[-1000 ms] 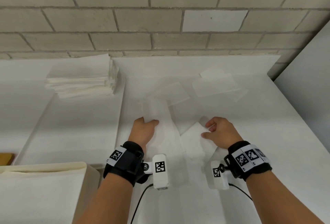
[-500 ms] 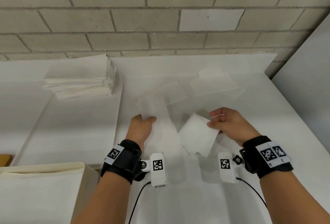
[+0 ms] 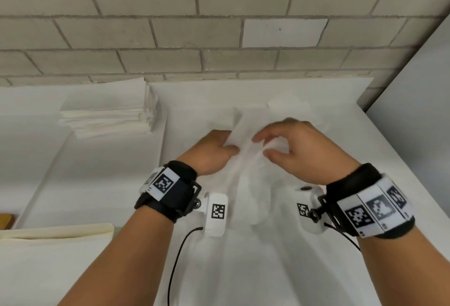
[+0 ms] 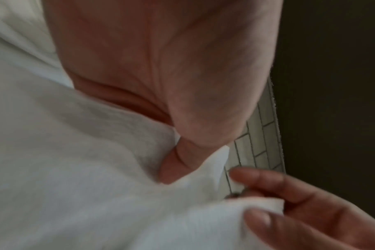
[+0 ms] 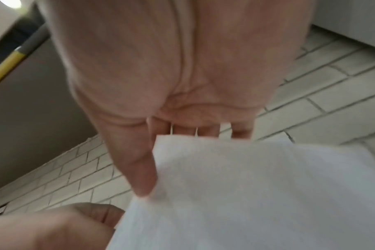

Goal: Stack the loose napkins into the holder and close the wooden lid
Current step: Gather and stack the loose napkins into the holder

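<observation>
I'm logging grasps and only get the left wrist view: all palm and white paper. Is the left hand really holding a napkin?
Observer: Yes. The head view shows the left hand gripping the held napkins at their left edge, raised above the table.
Operator: And the right hand?
Observer: The right hand pinches them too; the right wrist view shows its thumb in front of the sheet and its fingers behind.
Operator: Any other napkins out there?
Observer: A loose napkin lies beyond the hands, and a tall stack sits far left by the wall.
</observation>
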### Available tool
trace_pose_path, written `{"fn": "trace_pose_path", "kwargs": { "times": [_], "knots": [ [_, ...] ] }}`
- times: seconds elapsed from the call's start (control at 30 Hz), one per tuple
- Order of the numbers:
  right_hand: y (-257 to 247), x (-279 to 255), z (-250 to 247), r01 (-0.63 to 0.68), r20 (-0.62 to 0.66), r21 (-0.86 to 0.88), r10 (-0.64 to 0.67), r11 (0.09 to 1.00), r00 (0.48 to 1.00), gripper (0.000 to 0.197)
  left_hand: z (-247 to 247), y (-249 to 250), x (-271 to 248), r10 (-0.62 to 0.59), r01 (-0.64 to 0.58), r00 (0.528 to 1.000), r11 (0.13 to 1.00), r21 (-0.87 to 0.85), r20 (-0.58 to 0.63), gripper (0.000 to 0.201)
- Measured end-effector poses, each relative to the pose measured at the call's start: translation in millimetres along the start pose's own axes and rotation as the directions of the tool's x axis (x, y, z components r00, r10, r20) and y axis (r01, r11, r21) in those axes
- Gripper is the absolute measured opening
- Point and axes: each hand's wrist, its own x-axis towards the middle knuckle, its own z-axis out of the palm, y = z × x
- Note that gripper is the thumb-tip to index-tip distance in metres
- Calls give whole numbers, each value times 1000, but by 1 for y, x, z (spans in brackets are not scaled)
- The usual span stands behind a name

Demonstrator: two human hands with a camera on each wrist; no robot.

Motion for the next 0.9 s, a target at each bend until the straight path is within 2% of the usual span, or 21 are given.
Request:
{"fn": "trace_pose_path", "kwargs": {
  "times": [0.07,0.13,0.23,0.33,0.43,0.47,0.53,0.57,0.6,0.63,0.7,0.73,0.8,0.9],
  "knots": [
    [6,6,5,44,-169,48,-35,998,985,27,8,0,-2,-19,22,998,998,-51,62,24],
    [15,13,12,34,-255,119,-3,992,967,26,14,-3,-4,-42,51,997,986,-157,62,27],
    [25,23,23,-42,-203,374,126,927,971,27,23,-7,-6,-77,89,996,935,-343,47,28],
    [31,28,35,-72,-143,486,160,871,977,26,33,-11,-8,-63,89,995,902,-422,75,48],
    [36,30,50,-125,-142,449,209,885,967,25,46,-20,-8,-20,41,998,942,-332,66,22],
    [38,30,55,-153,-190,435,256,888,948,28,49,-23,-8,-13,21,1000,944,-329,28,20],
    [42,26,62,-260,-279,480,427,838,860,47,51,-29,-4,-40,-3,994,927,-375,-106,21],
    [44,23,65,-338,-250,545,534,767,808,59,50,-30,-2,-63,-17,982,907,-420,-177,21],
    [45,19,68,-418,-154,611,619,672,770,69,48,-30,1,-91,-30,969,879,-476,-229,20],
    [47,14,72,-478,-17,661,648,579,761,75,46,-29,4,-113,-39,961,850,-526,-253,20],
    [51,4,82,-507,238,742,534,440,811,77,44,-25,9,-126,-43,961,815,-579,-248,21],
    [51,1,88,-482,292,788,456,384,840,67,44,-22,11,-117,-44,964,812,-582,-237,22],
    [50,-3,96,-422,276,847,411,324,869,41,46,-15,16,-93,-32,976,829,-558,-195,22],
    [56,-8,101,-401,232,875,490,273,840,28,45,-9,30,-116,29,982,877,-479,-153,23]
  ]
}}
